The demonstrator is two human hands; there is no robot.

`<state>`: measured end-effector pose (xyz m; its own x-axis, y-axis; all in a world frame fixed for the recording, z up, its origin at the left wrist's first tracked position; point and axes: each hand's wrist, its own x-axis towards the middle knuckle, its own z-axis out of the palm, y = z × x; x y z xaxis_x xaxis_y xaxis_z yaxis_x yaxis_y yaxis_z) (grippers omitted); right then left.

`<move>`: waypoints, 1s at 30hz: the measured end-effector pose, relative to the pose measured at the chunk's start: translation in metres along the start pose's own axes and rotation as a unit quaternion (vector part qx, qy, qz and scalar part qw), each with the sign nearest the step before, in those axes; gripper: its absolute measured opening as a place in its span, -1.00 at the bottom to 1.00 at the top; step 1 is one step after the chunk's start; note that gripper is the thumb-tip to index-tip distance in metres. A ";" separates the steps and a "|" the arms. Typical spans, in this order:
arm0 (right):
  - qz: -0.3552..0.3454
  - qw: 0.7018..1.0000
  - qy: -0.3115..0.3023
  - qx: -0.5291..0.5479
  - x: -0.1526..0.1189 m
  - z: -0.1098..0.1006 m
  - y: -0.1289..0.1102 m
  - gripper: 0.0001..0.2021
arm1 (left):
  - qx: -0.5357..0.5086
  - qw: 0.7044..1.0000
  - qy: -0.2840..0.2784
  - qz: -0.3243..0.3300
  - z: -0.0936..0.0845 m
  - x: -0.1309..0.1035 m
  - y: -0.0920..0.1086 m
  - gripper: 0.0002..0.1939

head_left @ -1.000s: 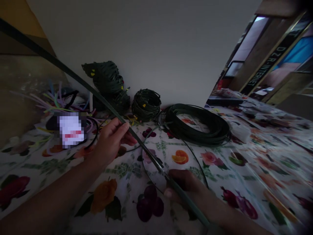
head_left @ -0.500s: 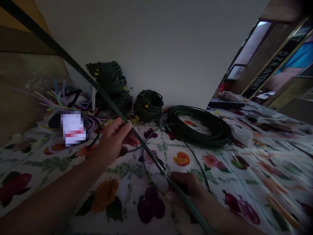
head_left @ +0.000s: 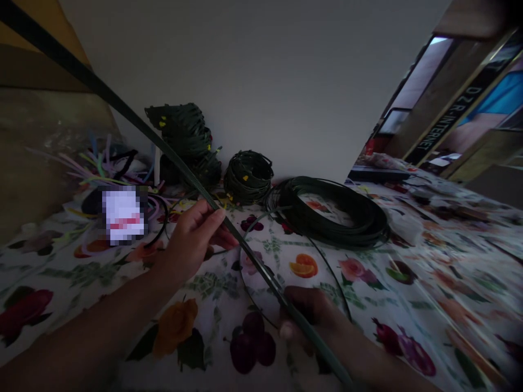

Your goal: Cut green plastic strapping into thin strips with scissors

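Observation:
A long dark green strap (head_left: 139,124) runs slantwise across the view, from the upper left down to the bottom right. My left hand (head_left: 192,238) pinches it near the middle, thumb on top. Lower down and to the right, my right hand (head_left: 312,313) is closed round the same strap, with part of its fingers hidden behind it. Between the hands the strap looks doubled or split along its length. Beyond my hands lies a large coil of dark strap (head_left: 343,231), from which a thin loop trails over the tablecloth.
A small round woven basket (head_left: 248,177) and a taller dark woven piece (head_left: 180,130) with yellow bits stand against the white panel (head_left: 261,81). At left lie pastel strips (head_left: 100,163) and a blurred white packet (head_left: 123,215). The fruit-patterned tablecloth (head_left: 171,286) covers the table.
My left hand has slid slightly right and down along the strap. My right hand has barely moved, and the strap between them has shifted a little.

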<state>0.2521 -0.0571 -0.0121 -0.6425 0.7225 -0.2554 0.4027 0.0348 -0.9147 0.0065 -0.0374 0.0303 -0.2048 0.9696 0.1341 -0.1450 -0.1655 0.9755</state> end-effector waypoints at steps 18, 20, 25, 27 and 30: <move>0.029 0.999 0.012 0.025 -0.002 0.008 -0.003 -0.39 | 0.001 1.000 0.001 -0.002 0.005 -0.005 0.002 -0.73; 0.031 0.999 0.012 0.026 -0.002 0.008 -0.003 -0.39 | 0.001 1.000 0.000 -0.001 0.005 -0.005 0.001 -0.73; 0.020 1.000 0.020 0.013 -0.001 0.006 -0.001 -0.43 | 0.019 1.000 -0.016 -0.011 -0.001 -0.001 0.002 -0.76; 0.022 1.000 0.020 0.004 -0.001 0.004 -0.001 -0.46 | 0.024 0.999 -0.022 -0.004 -0.006 0.003 0.005 -0.78; 0.024 1.000 0.012 -0.006 0.000 0.002 0.001 -0.50 | 0.024 0.998 -0.001 0.059 -0.016 0.010 0.011 -0.83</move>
<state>0.2517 -0.0586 -0.0134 -0.6062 0.7399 -0.2917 0.4411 0.0076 -0.8974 -0.0125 -0.0327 0.0397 -0.2154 0.9442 0.2490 -0.0736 -0.2700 0.9600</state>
